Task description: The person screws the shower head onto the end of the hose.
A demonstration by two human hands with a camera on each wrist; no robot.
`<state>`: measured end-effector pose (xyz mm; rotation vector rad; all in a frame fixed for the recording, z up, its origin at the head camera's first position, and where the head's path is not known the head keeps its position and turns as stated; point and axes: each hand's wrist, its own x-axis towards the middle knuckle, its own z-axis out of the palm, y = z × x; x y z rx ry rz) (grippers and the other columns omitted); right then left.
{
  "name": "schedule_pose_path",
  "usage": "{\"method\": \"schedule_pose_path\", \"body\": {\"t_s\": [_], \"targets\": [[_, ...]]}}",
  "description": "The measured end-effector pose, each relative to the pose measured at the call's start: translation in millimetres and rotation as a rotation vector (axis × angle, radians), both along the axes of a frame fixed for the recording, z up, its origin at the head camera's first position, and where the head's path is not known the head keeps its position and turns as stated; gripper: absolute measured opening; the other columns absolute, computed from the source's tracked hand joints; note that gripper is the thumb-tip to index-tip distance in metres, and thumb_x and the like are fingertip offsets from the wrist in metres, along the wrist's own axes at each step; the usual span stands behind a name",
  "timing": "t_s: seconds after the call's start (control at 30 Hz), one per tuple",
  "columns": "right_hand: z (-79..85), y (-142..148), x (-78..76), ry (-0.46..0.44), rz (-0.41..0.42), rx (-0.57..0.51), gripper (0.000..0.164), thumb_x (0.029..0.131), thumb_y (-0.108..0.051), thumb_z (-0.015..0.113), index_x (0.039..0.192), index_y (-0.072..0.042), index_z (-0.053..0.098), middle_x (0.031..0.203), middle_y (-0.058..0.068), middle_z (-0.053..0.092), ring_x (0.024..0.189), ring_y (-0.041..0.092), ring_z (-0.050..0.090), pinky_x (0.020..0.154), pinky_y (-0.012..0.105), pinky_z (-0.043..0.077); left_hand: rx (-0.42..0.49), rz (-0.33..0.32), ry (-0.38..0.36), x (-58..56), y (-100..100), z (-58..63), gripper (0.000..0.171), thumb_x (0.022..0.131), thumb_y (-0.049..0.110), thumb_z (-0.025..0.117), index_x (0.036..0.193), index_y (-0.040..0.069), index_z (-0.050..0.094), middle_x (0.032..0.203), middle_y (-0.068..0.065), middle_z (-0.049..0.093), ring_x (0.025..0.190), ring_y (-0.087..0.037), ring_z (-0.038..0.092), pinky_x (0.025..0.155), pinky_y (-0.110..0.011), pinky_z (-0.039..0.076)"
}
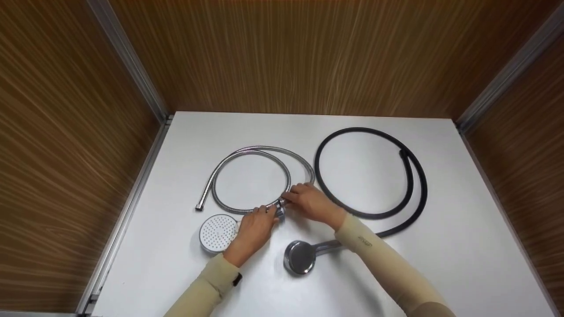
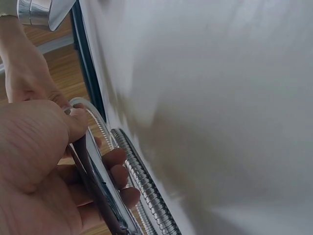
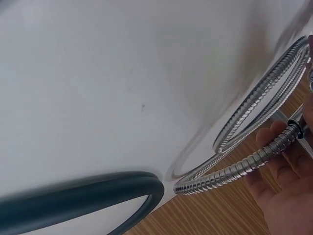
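Note:
A round shower head (image 1: 219, 233) with a white dotted face lies at the front left of the white table. My left hand (image 1: 253, 231) holds its chrome handle (image 2: 105, 181), thumb on one side and fingers curled round the other. At the handle's end, my right hand (image 1: 312, 203) grips the end fitting of a ribbed metal shower hose (image 3: 244, 165). The fitting and the handle end meet between both hands, and the fingers partly hide the joint. The rest of this hose lies in loops behind the hands, its other end nut (image 1: 199, 207) at the left.
A second shower head (image 1: 301, 257), chrome and facing down, lies near the front below my right forearm. Its handle leads toward a black hose (image 1: 370, 129) coiled at the right. Wood-grain panels (image 1: 282, 57) enclose the table (image 1: 150, 264) at the back and sides.

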<state>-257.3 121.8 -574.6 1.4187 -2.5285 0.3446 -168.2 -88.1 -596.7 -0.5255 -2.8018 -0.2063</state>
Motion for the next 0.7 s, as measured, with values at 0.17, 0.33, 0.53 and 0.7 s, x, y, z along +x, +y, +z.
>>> {"method": "schedule_pose_path", "body": {"t_s": [0.17,0.33,0.53,0.7], "targets": [[0.1,-2.4,1.9,0.001,-0.003,0.006,0.029,0.098,-0.026,0.074,0.123,-0.011,0.073,0.1,0.006,0.072,0.093,0.025,0.068,0.083,0.04,0.053,0.003,-0.011,0.019,-0.6,-2.9,-0.5,0.029,0.1,0.032,0.067,0.11,0.006,0.062,0.083,-0.013,0.066,0.072,-0.029,0.067,0.061,-0.042,0.055],[0.5,-2.7,2.8,-0.006,0.006,0.007,0.03,0.098,-0.027,0.073,0.125,-0.012,0.073,0.1,0.006,0.072,0.091,0.024,0.067,0.082,0.04,0.053,-0.001,-0.015,0.014,-0.8,-6.7,-1.1,0.029,0.1,0.032,0.067,0.111,0.006,0.062,0.083,-0.013,0.067,0.073,-0.03,0.066,0.064,-0.042,0.054],[2.3,-2.1,4.5,-0.026,0.029,-0.024,0.031,0.098,-0.028,0.074,0.125,-0.013,0.074,0.099,0.005,0.073,0.089,0.023,0.067,0.08,0.04,0.052,-0.008,-0.015,0.035,-0.3,-8.7,-2.5,0.028,0.099,0.032,0.069,0.109,0.007,0.062,0.084,-0.013,0.067,0.075,-0.03,0.065,0.065,-0.042,0.052],[2.6,-0.5,4.6,-0.074,0.009,-0.016,0.033,0.101,-0.031,0.07,0.129,-0.014,0.074,0.098,0.006,0.071,0.089,0.024,0.065,0.082,0.041,0.051,0.018,-0.004,0.032,0.3,-9.3,-2.1,0.029,0.098,0.033,0.068,0.111,0.007,0.062,0.083,-0.013,0.066,0.075,-0.03,0.064,0.065,-0.042,0.051]]}}
